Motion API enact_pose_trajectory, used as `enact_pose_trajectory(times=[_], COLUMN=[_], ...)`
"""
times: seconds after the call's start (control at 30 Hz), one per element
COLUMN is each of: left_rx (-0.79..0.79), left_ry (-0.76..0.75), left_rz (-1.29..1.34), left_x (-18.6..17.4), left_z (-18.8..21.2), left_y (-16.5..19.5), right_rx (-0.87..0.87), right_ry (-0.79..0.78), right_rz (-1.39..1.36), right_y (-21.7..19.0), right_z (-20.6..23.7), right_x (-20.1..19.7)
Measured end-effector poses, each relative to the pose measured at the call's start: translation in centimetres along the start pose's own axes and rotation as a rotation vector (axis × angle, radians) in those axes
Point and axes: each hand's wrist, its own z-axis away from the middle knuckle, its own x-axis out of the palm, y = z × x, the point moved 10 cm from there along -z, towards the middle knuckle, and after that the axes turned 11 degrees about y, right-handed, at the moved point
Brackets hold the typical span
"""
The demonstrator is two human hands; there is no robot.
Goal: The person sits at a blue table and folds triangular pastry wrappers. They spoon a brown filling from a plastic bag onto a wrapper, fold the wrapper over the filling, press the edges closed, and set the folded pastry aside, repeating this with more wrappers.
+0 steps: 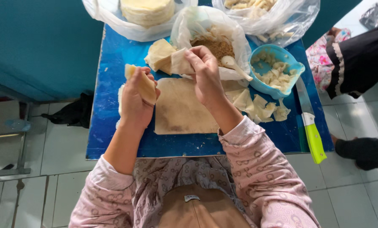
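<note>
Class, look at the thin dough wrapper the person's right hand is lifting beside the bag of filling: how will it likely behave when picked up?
The dough wrapper probably flops: it bends and folds where the right hand pinches it. It seems light, since fingertips alone lift it. It may tear easily, being thin like the folded pieces on the blue table.

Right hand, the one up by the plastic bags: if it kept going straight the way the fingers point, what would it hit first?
The right hand points up and left, pinching a folded wrapper. Straight on, it would likely first meet the folded wrappers lying just beyond, beside the bag of brown filling; depth is unclear.
</note>
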Motion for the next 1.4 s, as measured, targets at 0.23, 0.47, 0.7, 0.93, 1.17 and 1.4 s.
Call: enact_pose_trajectory(times=[0.23,0.47,0.7,0.93,1.17,1.4], left_rx=[-0.124,-0.031,0.126,0.564,0.556,0.788], left_ry=[-0.039,-0.067,-0.072,0.022,0.043,0.032], left_rz=[-0.06,-0.107,-0.272,-0.964,-1.147,-1.269], left_x=[2.2,2.4,2.6,3.3,2.9,4.6], left_z=[0.9,0.6,1.4,3.0,3.3,4.2], left_y=[-1.6,-1.3,-0.5,2.0,1.6,2.6], right_rx=[-1.053,-0.088,0.176,-0.057,-0.46,-0.47], right_ry=[-0.52,-0.23,-0.309,-0.252,-0.275,-0.209], right_rz=[0.687,0.263,0.24,0.954,1.151,1.303], right_y=[-6.7,-1.1,1.9,0.8,-0.1,-1.2], right_z=[9.4,1.3,0.5,0.1,1.1,2.0], right_x=[7.0,1.4,-0.5,-1.3,0.6,0.4])
